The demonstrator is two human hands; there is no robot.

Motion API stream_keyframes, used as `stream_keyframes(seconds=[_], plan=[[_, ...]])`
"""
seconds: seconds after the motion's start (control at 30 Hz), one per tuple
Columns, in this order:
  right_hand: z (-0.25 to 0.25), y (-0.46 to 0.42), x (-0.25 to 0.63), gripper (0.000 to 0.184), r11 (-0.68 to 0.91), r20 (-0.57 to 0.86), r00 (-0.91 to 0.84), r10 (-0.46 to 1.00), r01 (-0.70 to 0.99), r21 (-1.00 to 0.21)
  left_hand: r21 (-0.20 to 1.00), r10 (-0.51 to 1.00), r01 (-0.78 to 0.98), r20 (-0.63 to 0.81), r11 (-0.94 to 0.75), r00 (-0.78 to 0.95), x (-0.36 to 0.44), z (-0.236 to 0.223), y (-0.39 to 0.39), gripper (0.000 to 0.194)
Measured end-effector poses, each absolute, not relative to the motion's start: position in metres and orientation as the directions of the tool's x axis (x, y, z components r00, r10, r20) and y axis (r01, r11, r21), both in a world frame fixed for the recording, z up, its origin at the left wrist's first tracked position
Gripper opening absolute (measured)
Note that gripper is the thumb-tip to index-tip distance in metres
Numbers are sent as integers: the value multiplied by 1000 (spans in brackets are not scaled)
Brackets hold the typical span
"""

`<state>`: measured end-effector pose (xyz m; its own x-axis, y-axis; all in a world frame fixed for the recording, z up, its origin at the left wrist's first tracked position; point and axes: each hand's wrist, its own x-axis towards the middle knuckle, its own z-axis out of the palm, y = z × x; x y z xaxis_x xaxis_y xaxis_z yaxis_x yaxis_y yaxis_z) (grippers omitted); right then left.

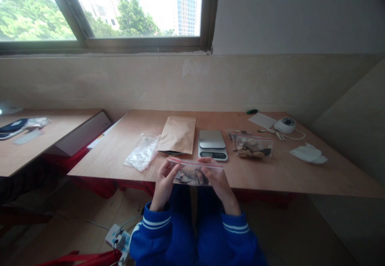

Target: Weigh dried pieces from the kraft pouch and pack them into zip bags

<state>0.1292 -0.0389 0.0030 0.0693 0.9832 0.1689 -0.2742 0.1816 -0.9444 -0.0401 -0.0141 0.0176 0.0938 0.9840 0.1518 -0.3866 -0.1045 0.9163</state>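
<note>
Between my two hands is a clear zip bag (192,176) with a red seal line and dark and brown dried pieces inside. My left hand (165,180) grips its left end, thumb on the near face. On the right end, my right hand (217,180) holds the bag near the seal. Just beyond it stands a kitchen scale (212,144) with a bare metal plate. A brown kraft pouch (178,134) lies left of the scale, its mouth facing me. Filled zip bags (253,146) rest to the right of the scale.
Clear plastic bags (142,152) lie left of the pouch. At the right are a white dome camera (284,125) with a cable, a crumpled white wrapper (308,154) and a green screwdriver (252,111). A power strip (118,238) sits on the floor.
</note>
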Motion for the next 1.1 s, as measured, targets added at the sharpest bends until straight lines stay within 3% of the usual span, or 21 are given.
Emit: stream_keyframes(seconds=[0.17,0.43,0.8,0.93,1.1], plan=[[5,-42,130,20,194,174,133,976,-161,-968,941,981,-335,99,-38,167,-38,16,-17,21],[11,-42,135,21,207,188,137,973,-137,-969,949,989,-302,124,-94,81,-37,16,-16,17],[17,-41,130,14,358,345,196,918,-35,-933,982,993,-159,108,-99,49,-50,9,-13,16],[11,-38,127,16,307,281,209,937,-105,-946,982,992,-150,123,-119,14,-49,10,-13,17],[5,-42,129,20,184,162,110,981,-237,-954,962,989,-261,104,-73,108,-45,11,-16,19]])
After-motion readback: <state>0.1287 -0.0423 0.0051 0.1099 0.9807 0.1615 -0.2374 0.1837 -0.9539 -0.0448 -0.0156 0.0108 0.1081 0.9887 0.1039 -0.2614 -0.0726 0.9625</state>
